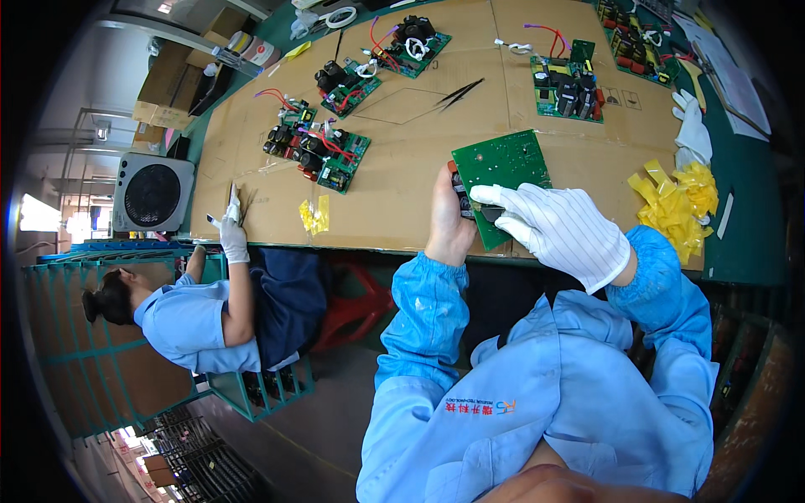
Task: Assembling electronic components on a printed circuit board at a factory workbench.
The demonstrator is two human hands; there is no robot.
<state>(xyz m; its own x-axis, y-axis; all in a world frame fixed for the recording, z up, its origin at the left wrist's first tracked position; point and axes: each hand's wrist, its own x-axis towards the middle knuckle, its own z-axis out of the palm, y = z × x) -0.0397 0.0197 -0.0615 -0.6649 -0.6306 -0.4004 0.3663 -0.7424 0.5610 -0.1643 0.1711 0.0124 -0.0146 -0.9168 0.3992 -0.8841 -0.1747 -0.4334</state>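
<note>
One held green rectangular circuit board point(509, 159) and, on the cardboard-topped bench point(402, 197), at least six component-covered boards point(567, 94) are counted. Three white fabric gloves point(566, 230), two yellow tape piles point(696, 189), one pair of black tweezers point(459, 91) mid-bench and one red plastic seat point(352, 308) are seen.

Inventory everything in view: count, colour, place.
Held circuit board: one, green, centre
Other circuit boards: about six, green, across top
Tweezers: one pair, dark, upper centre
Strips: two clusters, yellow, left and right
Loose glove: one, white, right
Fan-like box: one, grey-black, left
Roll: one, white, top
Boxes: several, brown, upper left
Cardboard: count unclear, brown, beneath boards
Seat: one, red, lower left
Co-worker: one, blue shirt, left
Left hand: one, bare, holding board
Right hand: one, white-gloved, at held board
</note>
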